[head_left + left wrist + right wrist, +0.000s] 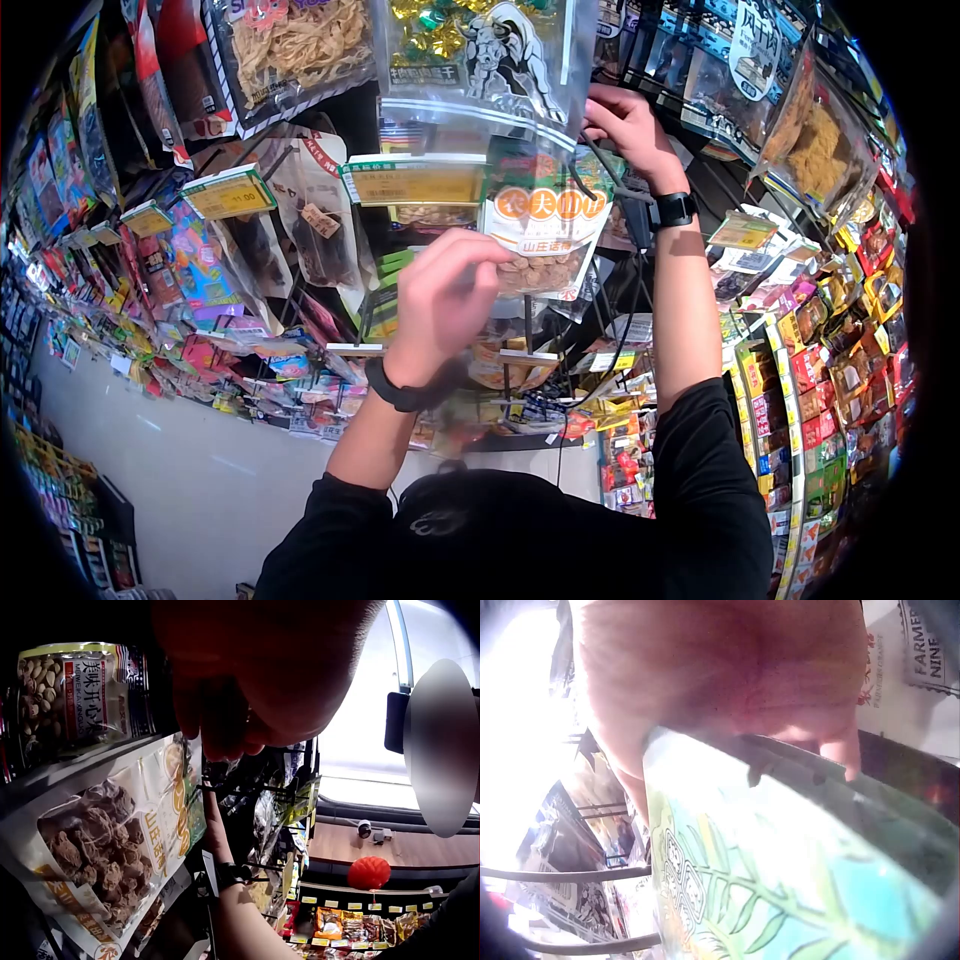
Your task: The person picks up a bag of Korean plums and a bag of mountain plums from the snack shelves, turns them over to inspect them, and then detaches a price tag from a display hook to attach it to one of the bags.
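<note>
My left hand (445,290) is raised in front of a hanging white, green and orange snack bag (540,240), with its fingertips close to the bag's left edge in the head view. Brown, wrinkled dried pieces show through the window of this bag (105,847) in the left wrist view. The left fingers are loosely bent, with nothing seen in them. Farther up, my right hand (635,130) is at the right edge of a clear bag (490,70) printed with a bull. In the right wrist view, its fingers reach behind the top edge of a leaf-printed package (780,877), which partly hides their grip.
Yellow price tags (415,183) stick out among the hanging bags. A bag of shredded snack (300,45) hangs at upper left, and a pistachio bag (75,697) is beside the left hand. Black hooks (577,875) project near the right hand. Packed shelves (830,400) stand at right; pale floor (230,480) lies below.
</note>
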Available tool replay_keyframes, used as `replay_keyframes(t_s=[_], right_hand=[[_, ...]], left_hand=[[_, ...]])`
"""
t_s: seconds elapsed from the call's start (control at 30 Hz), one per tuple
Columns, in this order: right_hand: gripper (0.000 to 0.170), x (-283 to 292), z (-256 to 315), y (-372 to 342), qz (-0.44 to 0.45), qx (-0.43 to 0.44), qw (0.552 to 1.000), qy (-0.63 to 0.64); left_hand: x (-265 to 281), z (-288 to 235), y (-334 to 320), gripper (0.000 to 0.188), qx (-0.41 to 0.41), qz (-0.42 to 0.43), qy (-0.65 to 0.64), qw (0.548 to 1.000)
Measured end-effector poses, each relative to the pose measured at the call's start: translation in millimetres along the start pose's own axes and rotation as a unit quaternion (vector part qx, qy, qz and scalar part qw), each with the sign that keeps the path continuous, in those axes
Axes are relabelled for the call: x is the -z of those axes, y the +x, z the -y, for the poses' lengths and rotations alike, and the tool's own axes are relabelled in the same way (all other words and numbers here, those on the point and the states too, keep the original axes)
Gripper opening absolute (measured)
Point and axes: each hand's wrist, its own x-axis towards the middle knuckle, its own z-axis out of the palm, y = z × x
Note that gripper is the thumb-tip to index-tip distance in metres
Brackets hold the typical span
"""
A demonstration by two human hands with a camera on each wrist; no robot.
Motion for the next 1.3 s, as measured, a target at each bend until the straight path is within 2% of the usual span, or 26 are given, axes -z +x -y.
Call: replay_keyframes(t_s=[0.23, 0.3, 0.47, 0.77, 0.87, 1.3], right_hand=[[0.032, -3.8, -9.0, 4.1, -0.041, 0.053, 0.998, -0.003], [0.03, -6.4, -9.0, 3.8, -0.039, 0.102, 0.994, -0.005], [0.027, -10.4, -12.1, 5.3, -0.048, 0.114, 0.992, -0.003], [0.026, -15.7, -12.2, 4.8, -0.077, 0.123, 0.989, 0.005], [0.026, -13.5, -25.7, 6.8, -0.074, 0.113, 0.991, 0.005], [0.028, -12.3, -20.8, 2.9, -0.067, 0.06, 0.996, 0.018]], left_hand=[[1.8, 3.6, -4.5, 0.012, -0.02, 0.011, 0.02, 1.0], [1.1, 3.9, -5.9, 0.01, -0.005, 0.012, -0.003, 1.0], [-2.7, 4.7, -8.7, 0.009, 0.006, 0.024, -0.018, 1.0], [-7.7, 3.1, -11.2, 0.009, 0.022, 0.041, -0.023, 0.999], [-7.5, 3.1, -14.0, 0.011, 0.023, 0.046, -0.022, 0.998], [-6.0, 8.2, -17.6, 0.015, 0.004, 0.049, -0.034, 0.998]])
